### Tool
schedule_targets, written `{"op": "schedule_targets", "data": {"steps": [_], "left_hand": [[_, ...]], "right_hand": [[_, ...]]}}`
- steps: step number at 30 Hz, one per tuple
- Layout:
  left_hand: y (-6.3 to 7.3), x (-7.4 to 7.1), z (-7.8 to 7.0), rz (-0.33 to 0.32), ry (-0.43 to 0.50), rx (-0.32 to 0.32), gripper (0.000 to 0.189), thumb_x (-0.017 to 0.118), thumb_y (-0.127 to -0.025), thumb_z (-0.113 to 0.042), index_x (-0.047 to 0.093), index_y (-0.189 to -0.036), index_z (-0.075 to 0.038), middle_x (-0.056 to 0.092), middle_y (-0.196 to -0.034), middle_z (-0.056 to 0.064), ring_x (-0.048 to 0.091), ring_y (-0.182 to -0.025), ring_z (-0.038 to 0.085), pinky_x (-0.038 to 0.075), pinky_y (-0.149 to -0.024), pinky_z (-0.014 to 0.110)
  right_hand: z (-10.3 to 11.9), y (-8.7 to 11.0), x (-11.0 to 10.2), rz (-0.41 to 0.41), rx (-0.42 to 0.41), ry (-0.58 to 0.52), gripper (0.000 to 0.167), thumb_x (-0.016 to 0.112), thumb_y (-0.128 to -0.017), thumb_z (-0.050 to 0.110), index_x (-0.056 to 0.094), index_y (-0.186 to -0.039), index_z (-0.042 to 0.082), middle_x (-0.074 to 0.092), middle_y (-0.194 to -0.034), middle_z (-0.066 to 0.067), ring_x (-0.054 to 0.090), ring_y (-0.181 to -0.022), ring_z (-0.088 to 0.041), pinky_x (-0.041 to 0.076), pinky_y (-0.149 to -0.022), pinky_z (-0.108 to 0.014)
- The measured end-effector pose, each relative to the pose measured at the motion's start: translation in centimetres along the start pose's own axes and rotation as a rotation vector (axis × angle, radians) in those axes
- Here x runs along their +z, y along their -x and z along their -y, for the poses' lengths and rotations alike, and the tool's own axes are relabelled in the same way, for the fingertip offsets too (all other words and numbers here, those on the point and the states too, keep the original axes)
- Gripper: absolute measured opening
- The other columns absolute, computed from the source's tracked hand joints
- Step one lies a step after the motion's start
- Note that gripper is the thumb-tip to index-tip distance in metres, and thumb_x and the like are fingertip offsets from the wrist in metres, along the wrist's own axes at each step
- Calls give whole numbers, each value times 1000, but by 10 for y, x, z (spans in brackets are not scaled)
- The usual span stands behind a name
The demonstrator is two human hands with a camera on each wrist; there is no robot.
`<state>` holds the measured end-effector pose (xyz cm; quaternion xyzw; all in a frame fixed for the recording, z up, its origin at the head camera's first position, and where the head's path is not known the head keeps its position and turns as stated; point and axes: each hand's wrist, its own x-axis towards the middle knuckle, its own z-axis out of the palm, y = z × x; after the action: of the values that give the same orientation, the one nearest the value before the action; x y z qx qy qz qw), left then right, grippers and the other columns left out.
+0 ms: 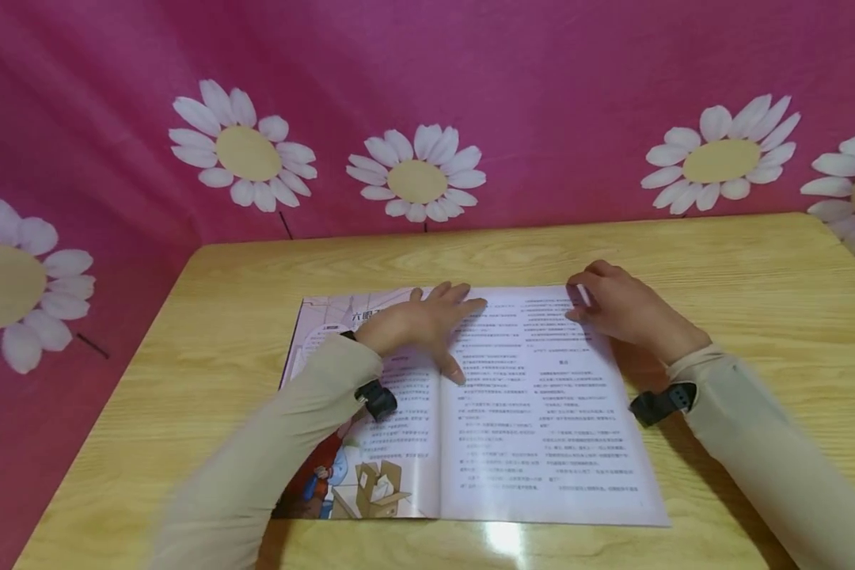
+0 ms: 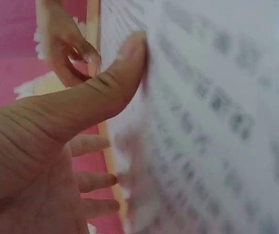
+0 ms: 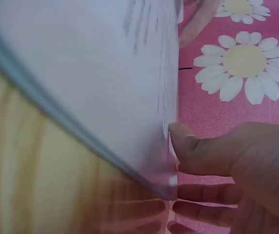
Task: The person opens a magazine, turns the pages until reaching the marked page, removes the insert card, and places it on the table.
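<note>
An open magazine lies on the table, with printed text on both pages and a coloured drawing on the left one. My left hand is spread across the upper part near the middle fold. In the left wrist view its thumb touches the page, while the other fingers reach out straight. At the far right corner of the right page, my right hand pinches the paper between thumb and curled fingers. The right wrist view shows that thumb at the page edge, with the fingertips around the corner.
A wood-grain table carries the magazine. Behind it hangs a pink cloth with large white daisies. Dark bands with small devices are worn on the left wrist and right wrist.
</note>
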<state>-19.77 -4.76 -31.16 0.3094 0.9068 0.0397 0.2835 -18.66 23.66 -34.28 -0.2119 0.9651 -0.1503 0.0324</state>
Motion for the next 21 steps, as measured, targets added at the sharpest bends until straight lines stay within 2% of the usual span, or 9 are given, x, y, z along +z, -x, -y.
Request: {"op": "schedule_targets", "data": {"steps": [4,10,13,16,19,21], "left_hand": [[-11,11,10,-67,80,25,126,86,-63,-52,7,-157,-22,-2,-162,9,-4,-148,29,-1,-114,58],[-17,22,21,-183,203,95,118,83,-68,-52,13,-157,-20,7,-162,6,1,-149,23,-3,-113,58],[-19,24,22,-221,219,106,113,83,-70,-50,17,-156,-20,13,-162,3,5,-148,20,-3,-113,58],[-19,24,22,-248,215,121,109,83,-71,-49,21,-156,-19,18,-160,2,9,-148,20,0,-113,59],[-19,23,21,-260,199,127,106,82,-72,-49,23,-155,-18,19,-160,2,10,-147,20,2,-112,59],[-18,23,22,-259,204,113,106,82,-72,-49,22,-155,-19,16,-161,4,8,-148,22,1,-113,58]], "right_hand": [[3,1,3,-19,7,-4,35,77,-84,15,60,-111,1,46,-104,-17,44,-91,-32,41,-72,-41],[1,4,4,-17,37,9,27,77,-84,17,59,-100,4,42,-110,-21,42,-96,-38,42,-73,-45],[1,4,3,-17,28,5,27,77,-83,16,59,-100,4,46,-109,-19,45,-95,-35,43,-75,-44],[2,5,2,-26,22,11,26,78,-82,13,59,-97,5,51,-99,-14,49,-88,-30,43,-72,-42],[2,4,1,-57,0,23,25,79,-80,11,60,-94,4,52,-91,-11,50,-81,-26,42,-69,-39],[3,3,0,-72,0,7,29,80,-79,9,61,-99,2,54,-90,-11,50,-79,-25,43,-69,-39]]}}
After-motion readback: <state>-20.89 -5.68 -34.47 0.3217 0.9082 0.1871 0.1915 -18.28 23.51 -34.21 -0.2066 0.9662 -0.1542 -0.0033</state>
